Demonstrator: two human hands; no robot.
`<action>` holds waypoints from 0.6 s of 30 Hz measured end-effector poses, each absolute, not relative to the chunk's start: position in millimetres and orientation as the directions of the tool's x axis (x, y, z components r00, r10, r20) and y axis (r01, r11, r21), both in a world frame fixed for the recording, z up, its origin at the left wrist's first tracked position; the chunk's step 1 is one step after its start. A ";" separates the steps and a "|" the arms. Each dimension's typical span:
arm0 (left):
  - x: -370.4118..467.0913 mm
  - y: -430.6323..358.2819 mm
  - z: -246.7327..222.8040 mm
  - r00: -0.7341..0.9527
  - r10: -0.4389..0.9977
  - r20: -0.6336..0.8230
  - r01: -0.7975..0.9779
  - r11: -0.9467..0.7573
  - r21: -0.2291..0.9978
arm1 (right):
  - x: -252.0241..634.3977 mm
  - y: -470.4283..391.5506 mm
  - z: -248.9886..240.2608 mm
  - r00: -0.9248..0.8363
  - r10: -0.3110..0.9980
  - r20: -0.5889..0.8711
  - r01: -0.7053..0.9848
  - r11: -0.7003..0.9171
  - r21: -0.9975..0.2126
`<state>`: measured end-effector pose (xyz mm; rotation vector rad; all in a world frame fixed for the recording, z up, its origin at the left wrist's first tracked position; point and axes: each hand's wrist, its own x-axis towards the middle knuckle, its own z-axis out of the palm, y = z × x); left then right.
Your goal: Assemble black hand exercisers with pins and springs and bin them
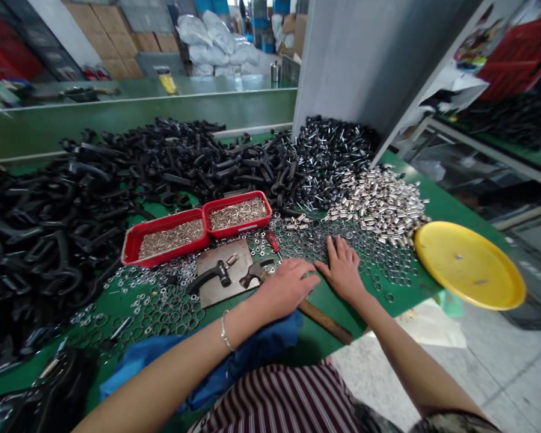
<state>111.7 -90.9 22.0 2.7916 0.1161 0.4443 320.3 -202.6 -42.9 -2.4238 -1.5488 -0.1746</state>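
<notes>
My left hand [291, 287] hovers over the middle of a hammer [327, 322], its fingers bent and drawn together. A thin metal ring shows at those fingers; whether it is worn or held is unclear. To the right, my right hand [343, 270] lies with fingers spread at the edge of the scattered metal rings [320, 240]. The hammer's head rests on a metal plate [216, 291], beside a black curved handle part [210, 278] and a small silver sleeve [232, 260]. A red screwdriver [273, 242] lies just beyond my left hand.
Two red trays [166, 255] of small pins stand behind the plate. Black curved parts [162, 162] are heaped left and back, with black-headed bolts [333, 150] and silver sleeves [383, 204] at right. A yellow dish [471, 264] overhangs the table edge. Blue cloth [261, 343] lies in front.
</notes>
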 end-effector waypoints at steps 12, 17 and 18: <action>267.6 -178.2 -35.9 0.821 -0.436 0.368 -0.514 -0.846 0.144 | 446.5 -253.9 -60.7 0.909 0.224 0.352 0.381 -0.788 -0.483; 282.2 -128.7 -44.8 0.888 -0.310 0.339 -0.387 -0.902 0.190 | 427.2 -210.9 -60.2 0.933 0.181 0.310 0.324 -0.795 -0.513; 279.5 -118.9 -44.9 0.899 -0.283 0.334 -0.358 -0.915 0.187 | 421.7 -203.0 -60.4 0.934 0.187 0.305 0.327 -0.791 -0.517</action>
